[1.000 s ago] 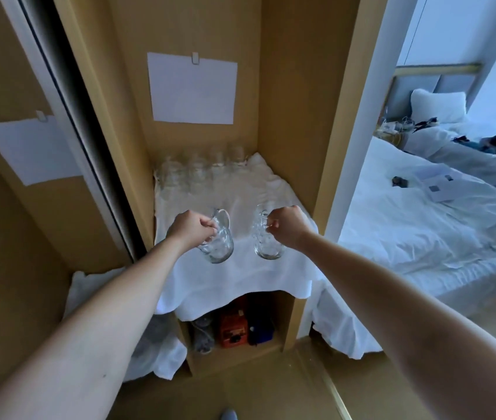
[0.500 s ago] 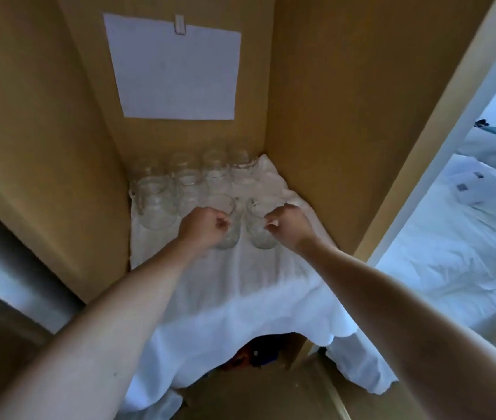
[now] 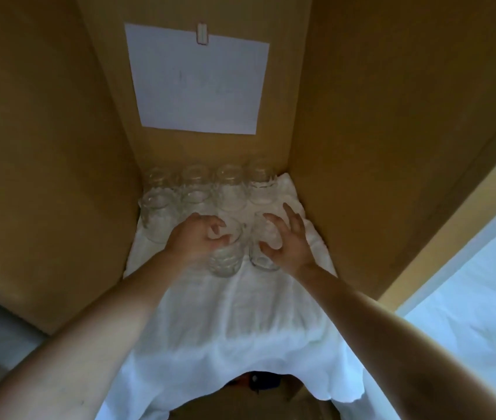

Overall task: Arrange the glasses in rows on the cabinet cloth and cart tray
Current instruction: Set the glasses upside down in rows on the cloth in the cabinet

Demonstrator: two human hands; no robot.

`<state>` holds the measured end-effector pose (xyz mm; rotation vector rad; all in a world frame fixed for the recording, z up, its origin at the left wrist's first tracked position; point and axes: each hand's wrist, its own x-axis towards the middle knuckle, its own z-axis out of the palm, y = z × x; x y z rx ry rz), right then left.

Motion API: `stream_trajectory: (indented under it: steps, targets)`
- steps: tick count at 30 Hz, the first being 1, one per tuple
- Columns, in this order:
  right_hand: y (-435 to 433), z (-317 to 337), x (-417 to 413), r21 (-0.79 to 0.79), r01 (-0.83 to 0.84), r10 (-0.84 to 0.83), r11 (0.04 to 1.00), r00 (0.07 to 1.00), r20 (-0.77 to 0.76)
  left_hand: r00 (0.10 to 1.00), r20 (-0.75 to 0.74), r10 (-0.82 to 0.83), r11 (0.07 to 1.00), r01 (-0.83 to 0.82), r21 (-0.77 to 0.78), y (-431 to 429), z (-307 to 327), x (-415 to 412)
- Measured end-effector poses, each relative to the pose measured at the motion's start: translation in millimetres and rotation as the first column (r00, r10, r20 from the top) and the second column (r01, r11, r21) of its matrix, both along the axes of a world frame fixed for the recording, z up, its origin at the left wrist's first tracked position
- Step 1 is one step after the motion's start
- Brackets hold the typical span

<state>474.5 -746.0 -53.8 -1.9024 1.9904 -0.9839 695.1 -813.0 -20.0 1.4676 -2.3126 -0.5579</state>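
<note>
Two clear handled glasses stand side by side on the white cabinet cloth (image 3: 225,316): the left glass (image 3: 228,258) and the right glass (image 3: 262,262). My left hand (image 3: 199,239) lies against the left glass's left side with loosely curled fingers, blurred. My right hand (image 3: 289,241) hovers over the right glass with fingers spread. Behind them several more glasses (image 3: 231,189) stand in rows against the back wall, one of them (image 3: 155,218) at the far left.
Wooden cabinet walls close in on the left (image 3: 58,177), back and right (image 3: 377,147). A white paper sheet (image 3: 198,80) is clipped to the back wall. The cloth hangs over the shelf's front edge. A white bed (image 3: 471,334) lies to the right.
Both glasses were carried in by their handles and now stand on the cloth. My right hand has opened its fingers, my left has loosened its grip. The view has moved closer.
</note>
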Motion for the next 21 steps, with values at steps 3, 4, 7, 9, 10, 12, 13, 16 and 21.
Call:
stream_trajectory:
  steps: [3,4,7,9,10,12,13,16,21]
  targets:
    - [-1.6,1.8,-2.0,0.050,0.010,-0.016,0.999,0.992,0.128,0.996,-0.074,0.048,0.998,-0.050,-0.026,6.3,-5.5,-2.3]
    - [-2.2,2.3,-2.2,0.078,0.044,-0.056,0.996,0.984,0.170,0.991,-0.118,0.070,0.997,-0.071,-0.008,10.6,-10.2,-3.9]
    - [-2.6,-1.1,-0.4,0.160,0.126,-0.177,0.979,0.915,0.363,0.880,-0.420,0.222,0.973,-0.173,0.153,31.1,-31.3,-12.2]
    - [-2.8,-5.4,2.0,0.187,0.143,-0.215,0.972,0.859,0.465,0.732,-0.599,0.325,0.945,-0.224,0.238,42.8,-43.5,-19.3]
    - [-3.5,-7.3,2.7,0.196,0.139,-0.220,0.971,0.840,0.496,0.691,-0.633,0.349,0.937,-0.247,0.247,45.7,-48.2,-22.2]
    - [-4.3,-11.2,3.5,0.226,0.109,-0.216,0.968,0.818,0.534,0.673,-0.639,0.372,0.928,-0.261,0.265,49.0,-55.4,-28.0]
    - [-3.8,-13.0,3.9,0.250,0.088,-0.215,0.964,0.809,0.546,0.688,-0.626,0.366,0.931,-0.260,0.258,50.6,-59.4,-31.6]
    - [0.3,-17.3,5.6,0.283,0.047,-0.209,0.958,0.791,0.576,0.748,-0.554,0.365,0.931,-0.279,0.237,55.3,-70.8,-39.3]
    - [-5.2,-6.6,9.4,0.321,0.043,-0.191,0.946,0.875,0.445,0.797,-0.468,0.381,0.921,-0.286,0.263,38.2,-55.3,-31.1]
